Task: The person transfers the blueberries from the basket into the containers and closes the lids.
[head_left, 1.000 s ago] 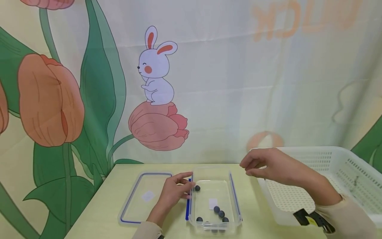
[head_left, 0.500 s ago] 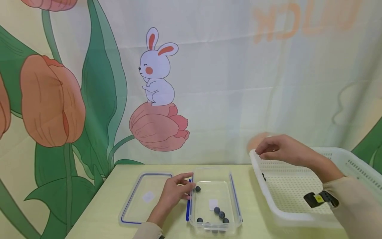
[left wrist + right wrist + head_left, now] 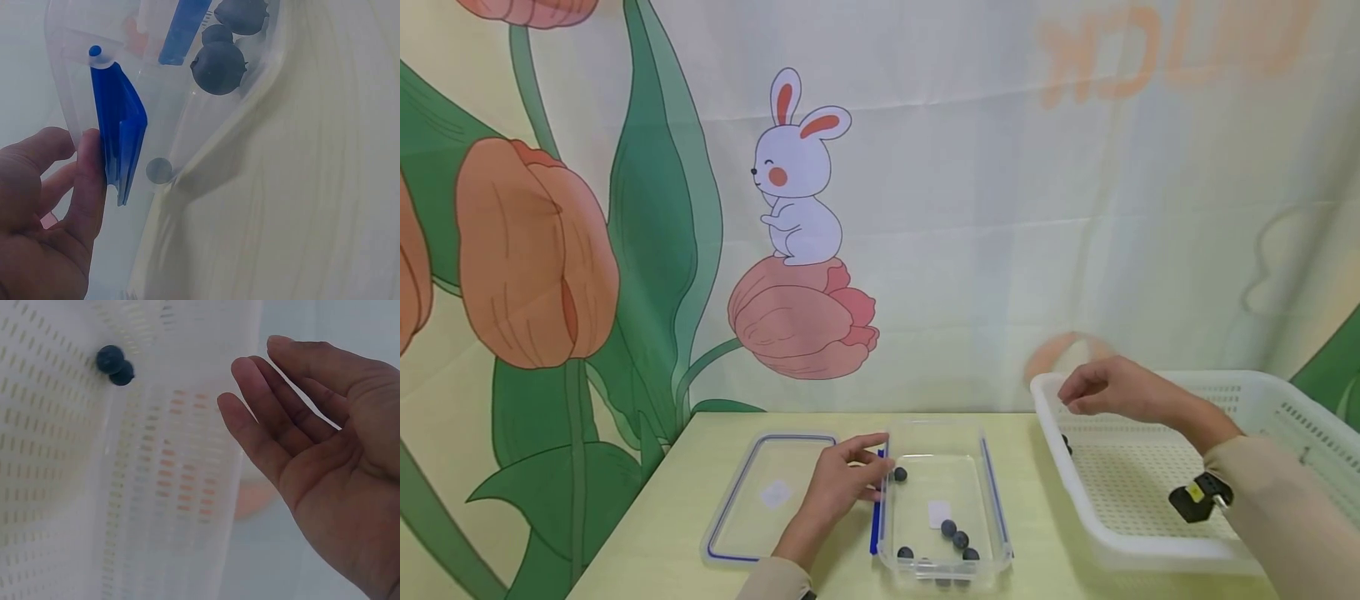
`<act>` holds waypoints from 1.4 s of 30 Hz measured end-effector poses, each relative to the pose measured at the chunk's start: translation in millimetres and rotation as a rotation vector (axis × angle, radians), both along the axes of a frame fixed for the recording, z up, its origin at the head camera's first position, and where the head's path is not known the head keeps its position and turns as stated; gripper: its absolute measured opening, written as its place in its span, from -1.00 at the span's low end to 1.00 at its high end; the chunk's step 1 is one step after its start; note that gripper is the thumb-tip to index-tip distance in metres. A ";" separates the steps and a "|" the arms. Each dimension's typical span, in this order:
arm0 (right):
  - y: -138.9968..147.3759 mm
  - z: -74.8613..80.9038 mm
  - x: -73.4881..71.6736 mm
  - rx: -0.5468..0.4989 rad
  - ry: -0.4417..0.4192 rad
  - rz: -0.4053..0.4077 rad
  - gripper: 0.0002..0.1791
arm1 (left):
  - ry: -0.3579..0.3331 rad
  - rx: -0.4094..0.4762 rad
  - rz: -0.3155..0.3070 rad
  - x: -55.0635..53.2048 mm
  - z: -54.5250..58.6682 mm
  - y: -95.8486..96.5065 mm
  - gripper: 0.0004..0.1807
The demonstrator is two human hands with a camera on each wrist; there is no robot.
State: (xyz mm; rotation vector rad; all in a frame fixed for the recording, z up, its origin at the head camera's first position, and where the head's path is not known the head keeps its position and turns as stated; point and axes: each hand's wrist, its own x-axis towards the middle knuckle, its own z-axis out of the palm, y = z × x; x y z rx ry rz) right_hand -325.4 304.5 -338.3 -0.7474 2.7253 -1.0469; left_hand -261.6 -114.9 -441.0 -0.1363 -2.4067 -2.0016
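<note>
My left hand (image 3: pixel 842 479) holds the left side of a clear plastic box (image 3: pixel 1000 533). In the left wrist view, fingers (image 3: pixel 90 181) rest beside the box's hanging blue latch (image 3: pixel 119 131). Several blueberries (image 3: pixel 961 540) lie in the box, mostly toward the near end; one blueberry (image 3: pixel 900 474) sits against the left wall by my thumb. My right hand (image 3: pixel 1112 390) hovers over the left rim of a white perforated basket (image 3: pixel 1150 546), its fingers loosely bent with nothing between them. Two blueberries (image 3: pixel 111 360) touch each other in the basket's corner.
Left of the box, a clear lid (image 3: pixel 730 517) with a blue seal lies flat on the pale yellow table (image 3: pixel 647 533). A printed curtain (image 3: pixel 940 275) hangs behind the table. The box and the basket stand a little apart.
My right hand has moved right, from the gap beside the basket to over its left rim, rising and then dipping slightly. The left hand and the box have stayed put.
</note>
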 end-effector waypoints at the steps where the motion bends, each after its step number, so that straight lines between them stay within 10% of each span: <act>1: 1.4 -3.0 -2.1 -0.005 -0.006 0.005 -0.79 | 0.001 -0.001 0.000 -0.1 -0.1 0.1 -0.48; 42: 2.1 -59.9 -21.6 0.069 -0.156 0.169 -0.87 | -0.002 -0.006 0.005 0.5 0.2 1.1 -0.49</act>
